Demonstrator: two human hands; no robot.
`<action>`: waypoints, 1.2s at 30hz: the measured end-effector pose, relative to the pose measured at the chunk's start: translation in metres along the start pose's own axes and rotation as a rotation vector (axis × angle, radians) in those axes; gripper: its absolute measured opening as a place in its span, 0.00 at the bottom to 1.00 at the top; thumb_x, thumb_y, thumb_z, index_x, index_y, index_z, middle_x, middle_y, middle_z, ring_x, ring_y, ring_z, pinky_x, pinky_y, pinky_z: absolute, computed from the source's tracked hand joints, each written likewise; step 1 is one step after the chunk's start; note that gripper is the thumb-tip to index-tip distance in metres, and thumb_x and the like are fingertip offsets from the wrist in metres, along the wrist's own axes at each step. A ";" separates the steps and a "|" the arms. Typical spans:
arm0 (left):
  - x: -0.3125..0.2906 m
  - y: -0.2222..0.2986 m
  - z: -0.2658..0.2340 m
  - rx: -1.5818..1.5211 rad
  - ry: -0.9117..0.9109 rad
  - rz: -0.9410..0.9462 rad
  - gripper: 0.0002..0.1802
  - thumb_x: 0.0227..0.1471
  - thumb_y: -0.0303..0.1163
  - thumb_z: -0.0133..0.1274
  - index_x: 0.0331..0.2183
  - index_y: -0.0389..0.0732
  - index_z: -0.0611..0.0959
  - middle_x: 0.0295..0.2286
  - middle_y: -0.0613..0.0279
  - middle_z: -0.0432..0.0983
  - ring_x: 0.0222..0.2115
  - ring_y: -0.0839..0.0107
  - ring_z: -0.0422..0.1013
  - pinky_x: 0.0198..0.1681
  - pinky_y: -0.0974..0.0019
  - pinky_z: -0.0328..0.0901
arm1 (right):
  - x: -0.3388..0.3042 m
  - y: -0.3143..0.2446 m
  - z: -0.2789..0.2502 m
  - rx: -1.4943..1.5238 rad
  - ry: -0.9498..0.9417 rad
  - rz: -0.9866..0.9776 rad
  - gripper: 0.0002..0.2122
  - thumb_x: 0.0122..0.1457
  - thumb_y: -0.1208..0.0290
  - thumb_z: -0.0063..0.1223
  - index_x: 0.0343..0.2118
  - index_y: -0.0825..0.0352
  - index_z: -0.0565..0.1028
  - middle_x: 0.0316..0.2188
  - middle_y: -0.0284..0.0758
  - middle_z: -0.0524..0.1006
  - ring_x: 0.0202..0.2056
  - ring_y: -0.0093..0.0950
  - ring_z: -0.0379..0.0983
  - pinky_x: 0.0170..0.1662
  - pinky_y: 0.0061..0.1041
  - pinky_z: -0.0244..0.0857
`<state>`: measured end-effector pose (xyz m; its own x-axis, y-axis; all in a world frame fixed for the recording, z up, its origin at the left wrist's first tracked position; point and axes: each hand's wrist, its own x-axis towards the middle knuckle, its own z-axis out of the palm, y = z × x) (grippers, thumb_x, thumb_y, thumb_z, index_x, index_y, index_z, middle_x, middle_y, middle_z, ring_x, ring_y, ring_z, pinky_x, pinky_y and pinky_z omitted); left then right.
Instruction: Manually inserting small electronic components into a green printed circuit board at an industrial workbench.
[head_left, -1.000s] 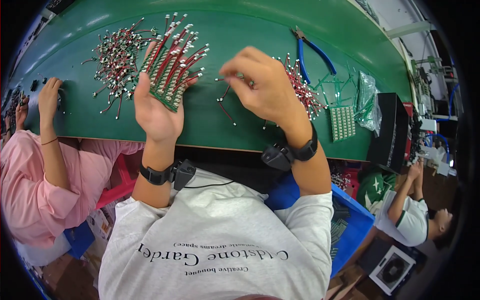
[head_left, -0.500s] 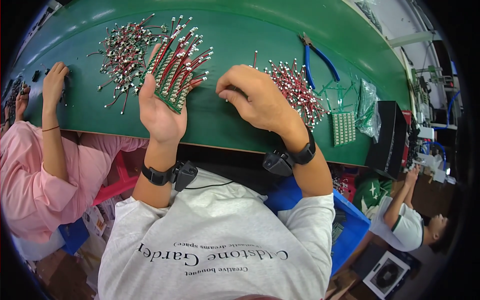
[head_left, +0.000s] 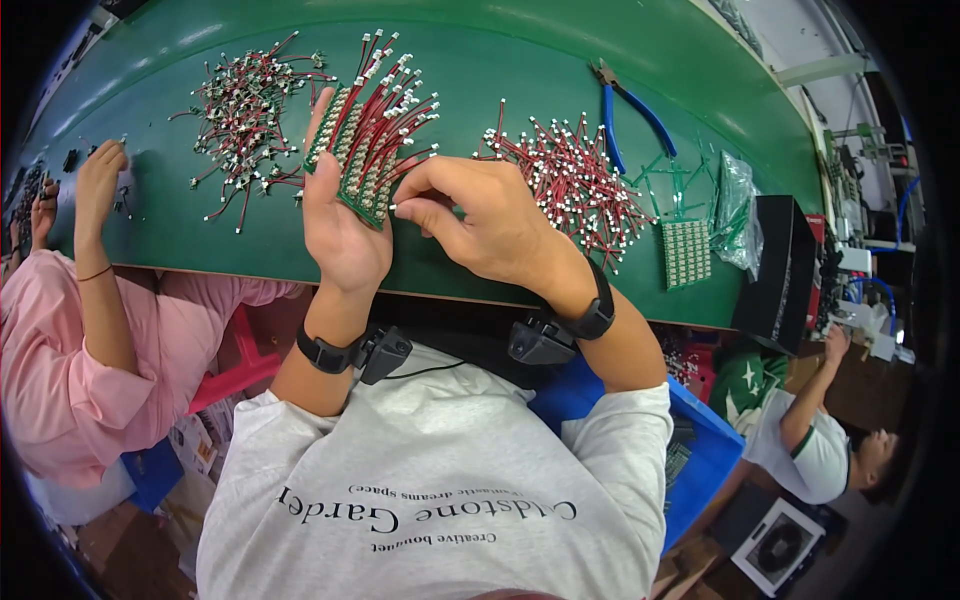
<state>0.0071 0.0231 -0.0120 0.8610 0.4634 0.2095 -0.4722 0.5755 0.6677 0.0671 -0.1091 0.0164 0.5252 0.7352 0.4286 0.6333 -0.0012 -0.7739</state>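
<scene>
A smooth, shiny green table spreads across the view. A hard blue plastic bin sits below its near side, at right, and a straight-sided black box stands at its right end.

The right hand curls beside the ridged board, thumb and forefinger drawn together at its lower right edge; whether they grip a wire, I cannot tell. The left hand is clamped on that board, palm behind and thumb at its left side, holding it tilted above the table.

Glossy red wires with blocky white ends form a spiky heap. To the left lies a tangled pile of wires and small green bits. A crinkled clear bag lies near the box, beside a flat gridded panel. The pliers have 2 curved blue handles.

The table's near edge bows beneath both wrists. Bare green top stretches between the board's upright wires and the pliers; the gap from right hand to heap is narrow.
</scene>
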 end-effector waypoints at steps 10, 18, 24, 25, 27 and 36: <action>-0.005 -0.003 0.010 0.132 -0.046 0.076 0.39 0.57 0.42 0.45 0.62 0.35 0.51 0.52 0.46 0.66 0.48 0.62 0.69 0.51 0.61 0.65 | -0.002 0.001 0.007 -0.018 0.047 -0.056 0.04 0.50 0.79 0.56 0.30 0.70 0.75 0.24 0.38 0.77 0.25 0.32 0.76 0.28 0.26 0.70; -0.005 -0.003 0.009 0.249 -0.061 0.085 0.38 0.57 0.43 0.42 0.62 0.35 0.51 0.51 0.49 0.66 0.49 0.62 0.68 0.54 0.60 0.62 | -0.004 -0.001 0.010 -0.074 0.087 -0.044 0.05 0.48 0.78 0.58 0.28 0.70 0.73 0.22 0.38 0.76 0.23 0.31 0.76 0.27 0.26 0.71; -0.005 -0.003 0.010 0.349 -0.095 0.104 0.39 0.57 0.43 0.42 0.63 0.35 0.50 0.52 0.50 0.65 0.50 0.64 0.67 0.55 0.61 0.60 | -0.005 -0.002 0.010 -0.097 0.083 -0.045 0.05 0.48 0.78 0.57 0.28 0.70 0.73 0.21 0.39 0.75 0.22 0.33 0.75 0.25 0.28 0.69; -0.006 -0.003 0.011 0.368 -0.114 0.100 0.41 0.57 0.44 0.44 0.63 0.35 0.49 0.52 0.50 0.65 0.49 0.65 0.67 0.55 0.63 0.60 | -0.005 -0.001 0.010 -0.115 0.091 -0.049 0.06 0.48 0.79 0.57 0.28 0.70 0.73 0.21 0.39 0.75 0.22 0.35 0.74 0.24 0.29 0.69; -0.008 -0.004 0.012 0.390 -0.119 0.093 0.40 0.58 0.44 0.43 0.63 0.35 0.50 0.52 0.50 0.65 0.49 0.65 0.67 0.55 0.62 0.60 | -0.006 -0.003 0.010 -0.165 0.066 -0.080 0.05 0.48 0.79 0.57 0.29 0.70 0.73 0.22 0.40 0.74 0.22 0.37 0.74 0.24 0.31 0.68; -0.008 -0.004 0.009 0.310 -0.105 0.041 0.38 0.58 0.43 0.41 0.63 0.36 0.51 0.52 0.50 0.67 0.50 0.63 0.67 0.55 0.61 0.59 | -0.007 -0.005 0.013 -0.263 0.090 -0.107 0.06 0.49 0.81 0.56 0.28 0.69 0.70 0.23 0.40 0.75 0.24 0.40 0.74 0.25 0.34 0.68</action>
<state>0.0034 0.0109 -0.0106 0.8649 0.4004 0.3028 -0.4409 0.3173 0.8396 0.0535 -0.1052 0.0111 0.4887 0.6772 0.5500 0.8070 -0.1112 -0.5800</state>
